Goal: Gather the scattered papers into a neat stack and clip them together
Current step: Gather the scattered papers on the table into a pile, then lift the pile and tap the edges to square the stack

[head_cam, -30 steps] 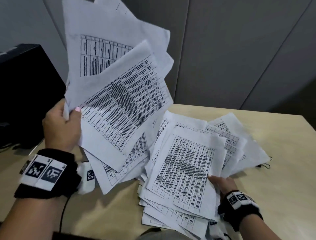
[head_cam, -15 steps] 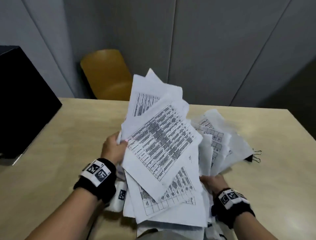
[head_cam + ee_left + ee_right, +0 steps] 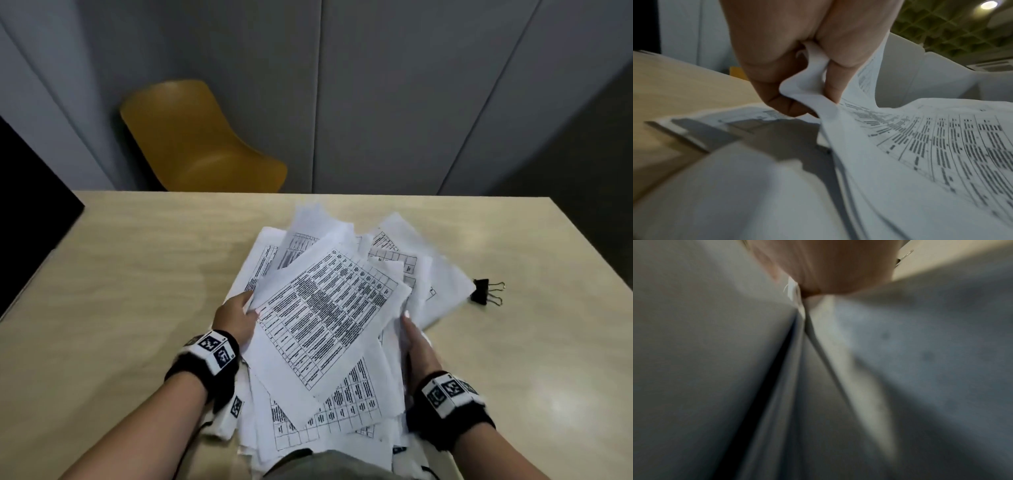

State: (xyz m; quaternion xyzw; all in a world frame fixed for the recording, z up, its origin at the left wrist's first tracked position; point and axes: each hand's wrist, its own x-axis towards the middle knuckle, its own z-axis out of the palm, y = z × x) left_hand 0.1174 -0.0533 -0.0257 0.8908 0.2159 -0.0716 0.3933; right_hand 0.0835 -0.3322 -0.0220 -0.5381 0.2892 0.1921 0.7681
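Note:
A loose heap of printed papers (image 3: 329, 318) lies on the beige table (image 3: 137, 274), fanned out at many angles. My left hand (image 3: 251, 305) grips the left edge of the upper sheets; in the left wrist view the thumb and fingers (image 3: 818, 104) pinch a crumpled fold of paper (image 3: 920, 146). My right hand (image 3: 409, 329) lies along the right side of the upper bunch with its fingers straight, between sheets; its thumb is hidden. The right wrist view is blurred and shows only the hand (image 3: 828, 272) among papers (image 3: 920, 353). A black binder clip (image 3: 486, 292) lies on the table just right of the heap.
A yellow chair (image 3: 195, 144) stands behind the table's far edge. A black box-like object (image 3: 30, 205) sits at the left edge of the table. Grey wall panels (image 3: 411, 85) close off the back. Bare tabletop shows left and right of the heap.
My left hand has lowered its raised bunch of sheets down onto the heap. My right hand has shifted from under the lower sheets to the right side of the bunch.

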